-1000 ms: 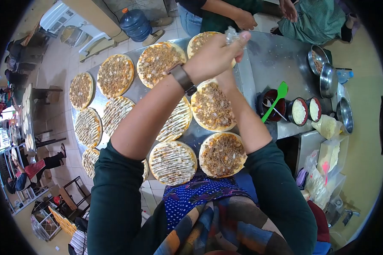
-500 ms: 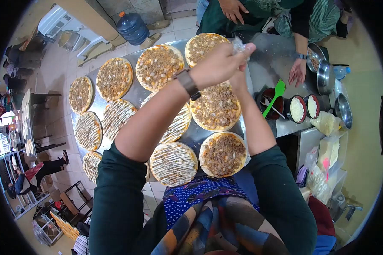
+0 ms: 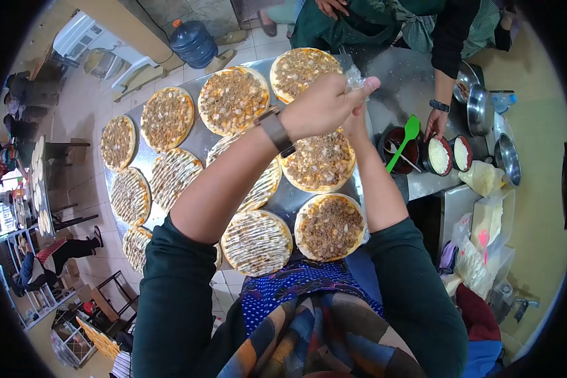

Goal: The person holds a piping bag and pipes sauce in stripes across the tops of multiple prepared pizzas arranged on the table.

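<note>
My left hand (image 3: 321,108), with a dark watch on its wrist, is closed around a bunched clear plastic bag (image 3: 354,78). The bag's crumpled end sticks up above the fist. My right hand (image 3: 357,123) is pressed up against the left, largely hidden behind it; its visible fingers look curled, and what they hold is hidden. Both hands are above a round pizza with crumbly brown topping (image 3: 319,162). Nearer to me lie another brown-topped pizza (image 3: 331,228) and one striped with white sauce (image 3: 257,243).
More topped pizzas (image 3: 234,99) cover the metal table (image 3: 397,79). At right, a co-worker's hand (image 3: 436,123) touches a cup of white shreds (image 3: 440,156). Near it are a green spatula (image 3: 411,129) in a dark pot and metal bowls (image 3: 481,110). A water jug (image 3: 194,44) stands on the floor.
The co-worker's hand has moved down from the tabletop to the rim of the cup of white shreds. My hands keep nearly the same place and hold.
</note>
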`<state>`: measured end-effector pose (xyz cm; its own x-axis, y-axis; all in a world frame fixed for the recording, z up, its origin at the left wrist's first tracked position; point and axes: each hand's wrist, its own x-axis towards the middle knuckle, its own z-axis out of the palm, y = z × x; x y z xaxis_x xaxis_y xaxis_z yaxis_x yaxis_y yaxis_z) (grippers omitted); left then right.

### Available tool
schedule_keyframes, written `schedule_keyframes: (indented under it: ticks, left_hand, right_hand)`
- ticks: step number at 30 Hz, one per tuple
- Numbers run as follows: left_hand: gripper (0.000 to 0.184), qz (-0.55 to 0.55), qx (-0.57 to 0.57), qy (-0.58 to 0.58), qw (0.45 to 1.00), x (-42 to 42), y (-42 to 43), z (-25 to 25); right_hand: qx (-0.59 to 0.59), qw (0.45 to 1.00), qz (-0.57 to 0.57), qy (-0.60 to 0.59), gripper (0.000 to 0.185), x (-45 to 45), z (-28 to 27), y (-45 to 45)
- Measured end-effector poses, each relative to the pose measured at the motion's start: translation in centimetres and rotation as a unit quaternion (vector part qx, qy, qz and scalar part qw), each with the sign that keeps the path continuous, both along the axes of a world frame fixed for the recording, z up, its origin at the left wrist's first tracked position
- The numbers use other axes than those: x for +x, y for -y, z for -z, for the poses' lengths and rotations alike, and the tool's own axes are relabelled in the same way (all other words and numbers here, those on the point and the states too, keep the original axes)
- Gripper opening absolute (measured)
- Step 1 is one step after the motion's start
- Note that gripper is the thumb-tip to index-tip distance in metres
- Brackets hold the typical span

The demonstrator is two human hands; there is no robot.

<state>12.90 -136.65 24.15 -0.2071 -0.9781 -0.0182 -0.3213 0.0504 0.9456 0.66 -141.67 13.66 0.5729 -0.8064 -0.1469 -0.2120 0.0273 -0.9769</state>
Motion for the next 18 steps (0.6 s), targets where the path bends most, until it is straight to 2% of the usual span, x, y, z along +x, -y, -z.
schedule_keyframes:
  ticks: [1,3,4,6,7,9,11,12,14,15,18]
  left_hand:
    - [0.055,0.001,-0.001,0.001,1.0,0.1,-0.3,-0.3]
    - [0.064,-0.06,-0.026,-0.016,0.998,0.8,-1.3,-0.8]
    - [0.064,-0.059,-0.025,-0.013,0.998,1.1,-1.5,-0.6]
    - [0.063,-0.068,0.0,-0.001,0.998,1.5,-1.7,0.0]
    - [0.063,-0.067,0.0,-0.001,0.998,1.1,-1.5,0.0]
    - [0.062,-0.039,-0.044,-0.048,0.997,-0.2,-0.7,0.0]
    - [0.059,-0.012,-0.029,-0.008,0.999,-0.5,-0.2,0.0]
    - [0.056,0.016,-0.015,0.033,0.999,-0.6,-0.1,-0.1]
    - [0.056,0.014,-0.018,0.015,1.0,-0.5,-0.6,-0.3]
    - [0.056,0.006,-0.007,0.016,1.0,0.1,-1.3,-0.8]
    - [0.06,-0.042,-0.023,-0.005,0.999,0.6,-2.6,-0.8]
  right_hand:
    - [0.012,0.998,-0.02,-0.052,0.042,0.1,-0.6,-0.6]
    - [-0.064,0.995,0.062,0.031,0.047,4.2,4.9,-3.7]
    - [-0.063,0.995,0.063,0.034,0.047,5.6,5.6,-4.9]
    - [-0.106,0.987,0.093,0.075,0.052,7.3,6.1,-6.6]
    - [-0.132,0.986,0.074,0.069,0.051,6.1,3.6,-6.1]
    - [-0.136,0.972,0.111,0.157,0.043,3.1,5.0,-2.4]
    - [-0.107,0.992,0.052,0.038,0.033,-1.4,3.9,0.9]
    - [-0.109,0.992,0.05,0.037,0.033,-1.3,3.4,0.6]
    - [-0.125,0.985,0.079,0.092,0.021,-0.3,2.2,-1.2]
    - [-0.114,0.965,0.143,0.19,0.014,2.5,1.3,-3.1]
    - [-0.106,0.974,0.12,0.163,0.016,1.0,2.4,-2.3]
